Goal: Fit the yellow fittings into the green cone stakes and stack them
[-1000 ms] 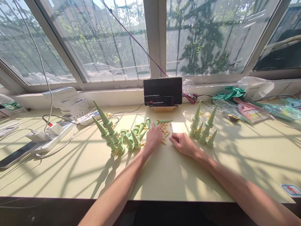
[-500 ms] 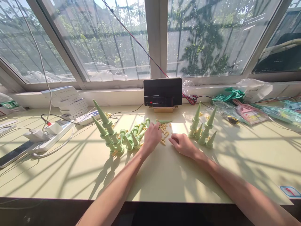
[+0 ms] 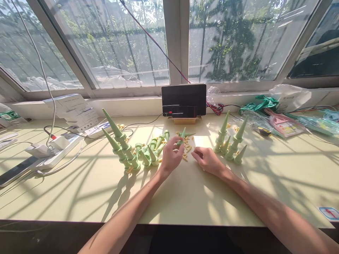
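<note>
My left hand (image 3: 172, 157) is raised slightly over the table, with thumb and fingers closed round a pale green plastic cone spike (image 3: 183, 133) whose tip points up. To its right, my right hand (image 3: 208, 160) rests on the table with curled fingers; whatever they may hold is hidden. Small yellow peg-like pieces (image 3: 187, 148) lie scattered between and behind the hands. Left of my left hand are more green spikes (image 3: 152, 157), some standing and some lying. Taller stacked green spikes (image 3: 120, 139) stand farther left, and another green group (image 3: 233, 146) stands beyond my right hand.
A dark tablet (image 3: 184, 92) with a phone (image 3: 184, 112) before it stands at the back by the window. On the left are a power strip (image 3: 62, 151), cables and white boxes (image 3: 71, 109). Plastic bags (image 3: 261, 106) and a pink packaged item (image 3: 284, 123) lie back right.
My left hand has turned and opened out from over the yellow pieces, and an upright green spike now shows in its fingers. My right hand stays nearly in place.
</note>
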Demonstrator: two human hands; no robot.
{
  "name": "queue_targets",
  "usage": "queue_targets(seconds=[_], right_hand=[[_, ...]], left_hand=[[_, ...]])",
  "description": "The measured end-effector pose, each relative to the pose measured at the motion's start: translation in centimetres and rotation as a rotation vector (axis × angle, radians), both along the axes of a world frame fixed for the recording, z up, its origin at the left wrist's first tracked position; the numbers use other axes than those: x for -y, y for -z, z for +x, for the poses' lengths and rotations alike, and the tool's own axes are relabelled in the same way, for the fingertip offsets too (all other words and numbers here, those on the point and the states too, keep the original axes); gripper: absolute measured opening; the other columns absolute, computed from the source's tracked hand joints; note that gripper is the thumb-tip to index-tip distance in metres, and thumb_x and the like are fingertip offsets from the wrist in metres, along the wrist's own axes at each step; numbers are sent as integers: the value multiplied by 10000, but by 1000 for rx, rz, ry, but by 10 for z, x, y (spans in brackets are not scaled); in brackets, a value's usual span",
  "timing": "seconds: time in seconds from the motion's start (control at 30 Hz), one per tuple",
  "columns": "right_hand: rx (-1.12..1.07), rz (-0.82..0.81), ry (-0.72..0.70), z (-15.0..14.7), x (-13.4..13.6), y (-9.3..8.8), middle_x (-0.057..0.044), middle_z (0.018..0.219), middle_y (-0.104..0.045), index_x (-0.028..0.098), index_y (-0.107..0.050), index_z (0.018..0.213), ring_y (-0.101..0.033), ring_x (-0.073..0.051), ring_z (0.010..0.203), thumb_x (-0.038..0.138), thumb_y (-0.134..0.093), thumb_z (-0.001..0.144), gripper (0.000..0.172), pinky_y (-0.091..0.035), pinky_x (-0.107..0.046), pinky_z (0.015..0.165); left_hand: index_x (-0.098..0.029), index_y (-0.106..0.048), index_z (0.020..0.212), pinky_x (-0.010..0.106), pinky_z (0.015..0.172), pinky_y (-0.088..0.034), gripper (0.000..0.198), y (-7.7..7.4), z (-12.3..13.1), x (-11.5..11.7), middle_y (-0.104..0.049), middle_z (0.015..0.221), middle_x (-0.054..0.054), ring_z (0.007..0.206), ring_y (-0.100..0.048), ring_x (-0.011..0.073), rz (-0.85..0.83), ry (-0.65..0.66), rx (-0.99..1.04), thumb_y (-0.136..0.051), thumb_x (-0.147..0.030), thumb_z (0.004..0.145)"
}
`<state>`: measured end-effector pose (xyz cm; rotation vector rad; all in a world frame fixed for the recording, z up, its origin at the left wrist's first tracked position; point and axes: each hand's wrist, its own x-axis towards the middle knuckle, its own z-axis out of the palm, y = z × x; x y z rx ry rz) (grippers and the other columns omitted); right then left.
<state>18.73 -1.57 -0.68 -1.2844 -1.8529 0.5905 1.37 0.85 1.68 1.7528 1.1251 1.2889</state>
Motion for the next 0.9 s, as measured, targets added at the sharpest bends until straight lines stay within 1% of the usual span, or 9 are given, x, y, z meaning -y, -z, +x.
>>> queue_targets(seconds=[0.1, 0.2, 0.27, 0.33, 0.4, 0.5, 0.6, 0.77, 0.9], right_hand=[[5, 29, -4, 0, 1, 0, 15, 595, -529, 183, -542, 704, -432, -120, 553, 324, -493, 920, 264, -345, -261, 558], [42, 49, -20, -1, 3, 1, 15, 610, -550, 175, -619, 809, -460, -120, 553, 302, -505, 932, 210, -366, -260, 574], [77, 89, -27, -3, 4, 2, -6, 691, -605, 175, -668, 928, -499, -127, 595, 280, -522, 934, 179, -394, -267, 622], [125, 151, -48, -5, 4, 4, -39, 818, -650, 184, -688, 1040, -533, -136, 655, 254, -525, 941, 203, -410, -278, 671], [188, 194, -87, -7, 4, 7, -58, 890, -653, 199, -695, 1087, -546, -141, 685, 239, -504, 959, 233, -409, -280, 676], [271, 200, -120, -9, 4, 12, -65, 923, -631, 218, -698, 1100, -563, -150, 718, 223, -491, 969, 245, -406, -272, 660], [299, 193, -114, -10, 2, 14, -64, 939, -614, 220, -691, 1092, -572, -158, 753, 204, -503, 962, 229, -410, -270, 670], [300, 174, -97, -9, 1, 14, -41, 886, -589, 199, -675, 932, -540, -141, 714, 234, -508, 968, 174, -399, -263, 657], [304, 165, -96, -9, 1, 13, -34, 873, -579, 190, -624, 879, -516, -135, 698, 225, -522, 948, 128, -389, -261, 653]], left_hand=[[-200, -614, 972, 212, 484, -501, 148, 2, 0, -3, -587, 980, 44, 575, -621, 95, -50, -3, 107, -564, -277, 856], [-191, -585, 944, 226, 480, -510, 145, 5, 0, -7, -568, 899, 24, 557, -615, 100, -91, -7, 187, -572, -310, 862], [-187, -564, 934, 231, 466, -505, 183, 8, 0, -9, -564, 861, 14, 532, -602, 98, -106, -12, 216, -598, -351, 859], [-189, -536, 930, 236, 459, -501, 216, 9, 1, -9, -564, 840, 6, 514, -594, 96, -112, -19, 237, -620, -373, 853], [-195, -501, 925, 242, 463, -504, 229, 9, 2, -8, -560, 810, -4, 510, -593, 100, -124, -19, 267, -625, -374, 855], [-204, -458, 933, 251, 476, -507, 238, 8, 4, -6, -576, 764, -13, 511, -591, 108, -167, -8, 324, -604, -382, 873], [-211, -435, 961, 241, 451, -473, 236, 7, 5, -5, -612, 763, -12, 488, -574, 103, -238, -3, 389, -576, -385, 888], [-207, -429, 940, 209, 394, -387, 162, 6, 4, -6, -615, 744, -16, 431, -519, 80, -364, -19, 480, -530, -327, 902], [-199, -444, 902, 187, 376, -329, 142, 5, 4, -7, -610, 714, -18, 400, -473, 58, -430, -39, 512, -526, -315, 912]])
